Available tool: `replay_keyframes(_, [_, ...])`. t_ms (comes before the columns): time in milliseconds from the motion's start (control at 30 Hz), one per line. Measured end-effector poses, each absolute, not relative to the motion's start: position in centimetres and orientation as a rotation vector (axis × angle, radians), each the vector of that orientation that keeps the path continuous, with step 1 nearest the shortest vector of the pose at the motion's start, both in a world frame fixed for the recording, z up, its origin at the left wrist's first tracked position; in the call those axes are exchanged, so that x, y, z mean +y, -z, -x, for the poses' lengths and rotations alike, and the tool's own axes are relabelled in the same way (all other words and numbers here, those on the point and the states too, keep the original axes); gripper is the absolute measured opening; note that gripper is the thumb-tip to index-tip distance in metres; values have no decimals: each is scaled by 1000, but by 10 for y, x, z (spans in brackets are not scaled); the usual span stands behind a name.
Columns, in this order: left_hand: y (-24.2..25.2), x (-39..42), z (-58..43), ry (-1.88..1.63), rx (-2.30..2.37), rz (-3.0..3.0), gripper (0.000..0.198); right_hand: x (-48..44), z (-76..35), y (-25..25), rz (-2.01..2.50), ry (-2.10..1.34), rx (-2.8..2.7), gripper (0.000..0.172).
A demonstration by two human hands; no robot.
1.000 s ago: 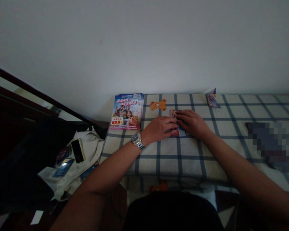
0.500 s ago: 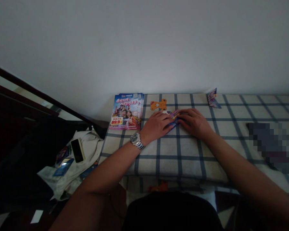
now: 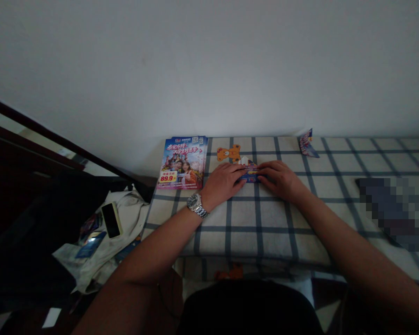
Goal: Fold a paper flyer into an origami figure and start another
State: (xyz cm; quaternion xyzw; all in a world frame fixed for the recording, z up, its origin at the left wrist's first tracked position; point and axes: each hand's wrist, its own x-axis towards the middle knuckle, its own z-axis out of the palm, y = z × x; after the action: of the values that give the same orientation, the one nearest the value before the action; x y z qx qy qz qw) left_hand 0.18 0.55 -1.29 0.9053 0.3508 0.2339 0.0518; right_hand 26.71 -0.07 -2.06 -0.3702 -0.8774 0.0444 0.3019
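A small piece of folded flyer, printed in blue, purple and yellow, lies low over the checked tablecloth. My left hand grips its left end, fingers bent and close together. At the other end my right hand has its thumb and fingers closed on the paper. Both hands hide parts of it, so its full shape cannot be seen. Left of my hands is a stack of colourful flyers showing a castle and the price 89.9. Another folded flyer stands to the right near the wall.
The checked tablecloth with a printed bear covers the table up to the wall. A dark, partly blurred-out object lies on the right. Down at the left, a phone rests on a white bag.
The folded flyer between my hands has turned from a slant to nearly level with the table edge. Both hands stay on it, with slight finger shifts.
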Motion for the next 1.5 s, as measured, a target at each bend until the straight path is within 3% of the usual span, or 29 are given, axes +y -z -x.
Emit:
replay_keyframes(400, [12, 7, 0, -701, 1048, -2745, 35, -1, -267, 18, 998, -140, -2400, 28])
replay_keyframes(1333, [9, 7, 3, -697, 1014, -2716, 37, -1, -269, 23, 1037, -122, -2461, 32])
replay_keyframes(1500, [5, 7, 7, -631, 995, -2749, 46, -2, -270, 21, 1003, -126, -2467, 41])
